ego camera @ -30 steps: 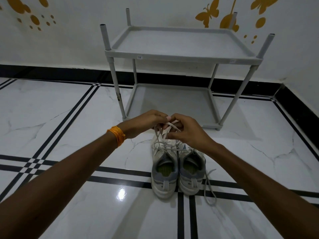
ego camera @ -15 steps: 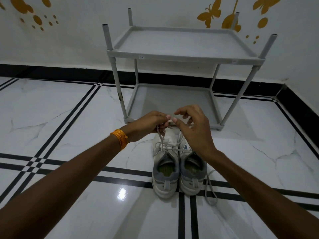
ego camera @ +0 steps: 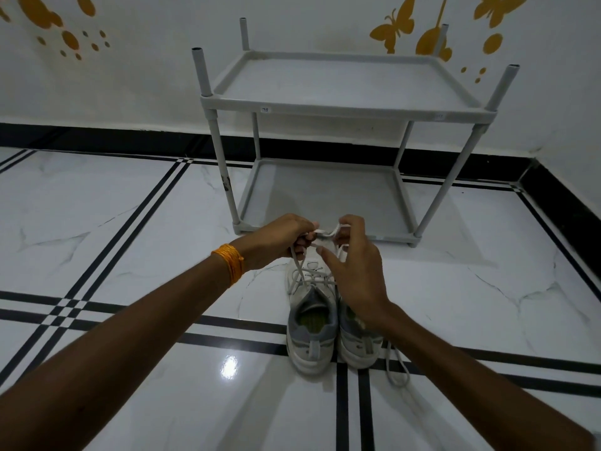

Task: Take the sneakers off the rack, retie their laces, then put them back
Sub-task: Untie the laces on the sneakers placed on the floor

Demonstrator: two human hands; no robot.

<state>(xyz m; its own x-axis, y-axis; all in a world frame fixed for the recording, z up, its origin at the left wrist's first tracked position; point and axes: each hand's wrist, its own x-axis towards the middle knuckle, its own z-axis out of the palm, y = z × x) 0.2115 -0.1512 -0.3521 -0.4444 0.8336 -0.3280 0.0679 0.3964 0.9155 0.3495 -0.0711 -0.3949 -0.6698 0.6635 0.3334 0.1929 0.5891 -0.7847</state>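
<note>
**Both hands pinch the lace of the left sneaker, in front of the rack**

Pinched between the fingers of both hands, the white lace (ego camera: 326, 233) of the left sneaker (ego camera: 310, 315) is stretched in a short line above its toe. From my remote seat I see the left hand (ego camera: 276, 240) closed on one end of the lace and the right hand (ego camera: 356, 271) holding the other end near its fingertips, thumb pointing toward the left hand. An orange thread band (ego camera: 229, 263) sits on the left wrist.

Nearest to me, the two forearms come in from the bottom corners, and between them the white marble floor (ego camera: 130, 222) is open. The heels of the sneakers are the closest part of the pair. The right sneaker (ego camera: 357, 340) stands just beside the left one, their inner sides touching, and the right wrist covers part of it. Both stand upright on their soles, on a crossing of black floor stripes. Their long axes run away from me, heels toward me and toes toward the rack. A loose lace (ego camera: 395, 366) of the right sneaker lies on the floor at its outer side.

Beyond the toes stands the grey rack (ego camera: 344, 107), near but apart from the sneakers, with its front edge facing me. Its upper shelf and lower shelf (ego camera: 325, 193) both show bare surface. Open floor lies left and right of the rack. Behind it runs the black skirting (ego camera: 97, 138), and the white wall (ego camera: 292, 24) with yellow butterfly stickers closes the space; on the right, another wall makes a corner.
</note>
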